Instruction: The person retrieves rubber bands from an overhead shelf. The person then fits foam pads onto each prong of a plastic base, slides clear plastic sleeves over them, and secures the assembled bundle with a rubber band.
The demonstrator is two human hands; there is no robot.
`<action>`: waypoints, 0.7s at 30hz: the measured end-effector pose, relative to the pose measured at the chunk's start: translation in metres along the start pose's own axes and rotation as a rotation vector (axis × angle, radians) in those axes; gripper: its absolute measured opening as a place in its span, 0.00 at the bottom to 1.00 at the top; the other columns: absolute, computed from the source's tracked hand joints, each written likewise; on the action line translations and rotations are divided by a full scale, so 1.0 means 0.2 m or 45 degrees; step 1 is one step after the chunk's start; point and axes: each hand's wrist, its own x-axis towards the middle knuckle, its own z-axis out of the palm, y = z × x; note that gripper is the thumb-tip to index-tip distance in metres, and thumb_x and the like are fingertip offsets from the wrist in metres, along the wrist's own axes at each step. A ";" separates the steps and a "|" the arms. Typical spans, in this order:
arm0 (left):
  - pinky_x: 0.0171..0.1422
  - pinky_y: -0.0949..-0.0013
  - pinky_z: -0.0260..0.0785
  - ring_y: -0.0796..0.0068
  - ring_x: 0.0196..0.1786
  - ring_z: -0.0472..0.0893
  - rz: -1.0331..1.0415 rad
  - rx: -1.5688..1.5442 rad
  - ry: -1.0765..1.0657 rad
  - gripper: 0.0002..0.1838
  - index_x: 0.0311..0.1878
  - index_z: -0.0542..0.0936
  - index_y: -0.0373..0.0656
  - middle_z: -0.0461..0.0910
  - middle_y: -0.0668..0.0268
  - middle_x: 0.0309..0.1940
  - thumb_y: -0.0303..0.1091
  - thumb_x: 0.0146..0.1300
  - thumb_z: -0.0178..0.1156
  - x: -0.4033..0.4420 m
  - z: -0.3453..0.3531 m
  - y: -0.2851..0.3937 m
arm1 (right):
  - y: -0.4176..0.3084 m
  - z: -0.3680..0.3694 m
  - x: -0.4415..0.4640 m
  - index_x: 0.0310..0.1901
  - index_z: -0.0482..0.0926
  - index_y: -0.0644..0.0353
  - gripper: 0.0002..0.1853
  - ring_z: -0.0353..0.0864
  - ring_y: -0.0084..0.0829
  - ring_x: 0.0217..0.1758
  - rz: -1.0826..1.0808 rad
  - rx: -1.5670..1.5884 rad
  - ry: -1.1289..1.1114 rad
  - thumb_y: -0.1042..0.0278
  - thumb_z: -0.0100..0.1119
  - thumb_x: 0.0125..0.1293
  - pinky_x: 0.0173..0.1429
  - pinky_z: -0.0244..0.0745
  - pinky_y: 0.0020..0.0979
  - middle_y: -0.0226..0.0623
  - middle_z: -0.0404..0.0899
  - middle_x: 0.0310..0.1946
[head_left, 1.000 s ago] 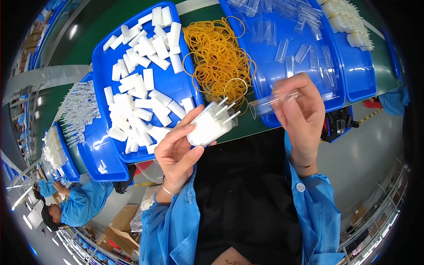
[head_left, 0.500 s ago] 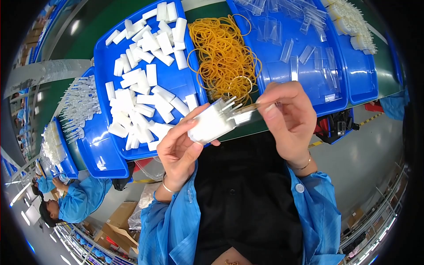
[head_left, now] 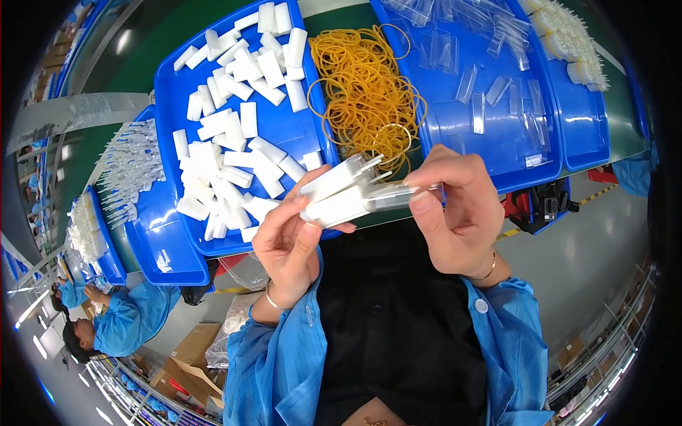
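In my left hand (head_left: 286, 245) is a small bundle of white rectangular pieces (head_left: 332, 197), gripped between thumb and fingers. Thin white sticks (head_left: 372, 164) poke out of its right end. My right hand (head_left: 460, 209) pinches the far end of a clear plastic sleeve (head_left: 389, 198) between thumb and forefinger. The sleeve's other end meets the lower part of the bundle; whether it goes around a piece or lies against it, I cannot tell. Both hands are above the front edge of the table, just in front of the rubber bands (head_left: 366, 92).
A blue tray (head_left: 167, 106) of white blocks (head_left: 231, 177) lies on the left, another blue tray (head_left: 440, 128) with clear sleeves (head_left: 465, 84) on the right. White stick-like parts (head_left: 131, 167) and bundled parts (head_left: 568, 42) are farther out. Co-workers in blue (head_left: 135, 319) sit at far left.
The right hand has moved slightly down, and the clear sleeve now lies nearly level against the bundle. The bundle has turned, showing separate white pieces. The view has shifted slightly.
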 end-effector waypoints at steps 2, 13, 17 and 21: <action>0.43 0.55 0.79 0.47 0.55 0.74 0.031 0.018 -0.036 0.16 0.54 0.71 0.36 0.61 0.34 0.60 0.25 0.63 0.53 0.00 0.00 0.00 | 0.01 0.02 -0.01 0.39 0.74 0.63 0.09 0.65 0.16 0.21 -0.012 0.025 0.046 0.78 0.61 0.56 0.22 0.56 0.17 0.32 0.75 0.27; 0.44 0.61 0.78 0.53 0.50 0.76 0.133 0.380 -0.128 0.11 0.46 0.76 0.32 0.64 0.38 0.56 0.26 0.65 0.48 0.03 0.03 0.03 | 0.02 0.08 -0.06 0.43 0.70 0.65 0.10 0.63 0.15 0.25 0.008 0.126 0.153 0.78 0.57 0.60 0.29 0.58 0.17 0.34 0.74 0.30; 0.48 0.61 0.74 0.53 0.50 0.76 0.163 0.468 -0.080 0.10 0.42 0.79 0.34 0.67 0.39 0.55 0.25 0.63 0.49 0.03 0.03 0.03 | 0.02 0.08 -0.06 0.43 0.71 0.65 0.10 0.63 0.14 0.25 0.081 0.230 0.113 0.77 0.57 0.61 0.29 0.58 0.17 0.33 0.73 0.30; 0.56 0.58 0.67 0.51 0.52 0.74 0.244 0.689 -0.169 0.11 0.41 0.81 0.36 0.69 0.39 0.53 0.24 0.60 0.50 0.02 -0.02 0.04 | 0.01 0.07 -0.07 0.42 0.71 0.65 0.09 0.62 0.14 0.24 0.092 0.204 0.089 0.76 0.58 0.61 0.28 0.58 0.17 0.32 0.73 0.30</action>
